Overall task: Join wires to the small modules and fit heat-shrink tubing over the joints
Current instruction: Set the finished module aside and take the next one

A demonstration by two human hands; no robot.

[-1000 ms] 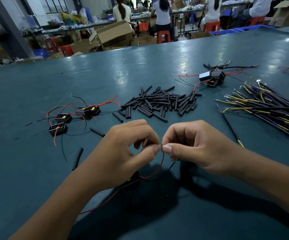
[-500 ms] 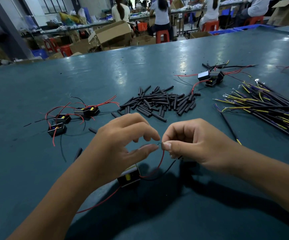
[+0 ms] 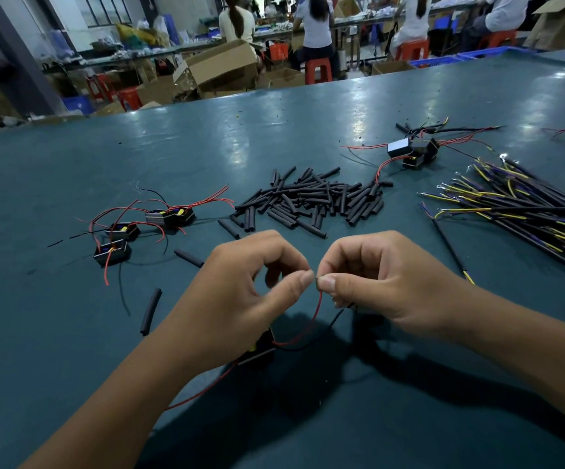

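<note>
My left hand [image 3: 240, 292] and my right hand [image 3: 382, 282] meet thumb to thumb above the table, both pinching the tip of a thin red wire [image 3: 311, 323]. That wire loops down to a small black module [image 3: 259, 350] half hidden under my left hand. A black wire [image 3: 335, 319] runs out beneath my right hand. A pile of black heat-shrink tubes [image 3: 311, 199] lies just beyond my hands.
Finished-looking modules with red wires [image 3: 145, 228] sit at the left, more modules [image 3: 413, 154] at the back right. A bundle of yellow-and-purple wires [image 3: 524, 211] spreads at the right. Loose tubes [image 3: 150, 311] lie near my left arm. People sit at benches behind the green table [image 3: 71, 350].
My left thumb and forefinger, parted half a second ago, have closed on the wire tip again. The module has slipped back under my left hand.
</note>
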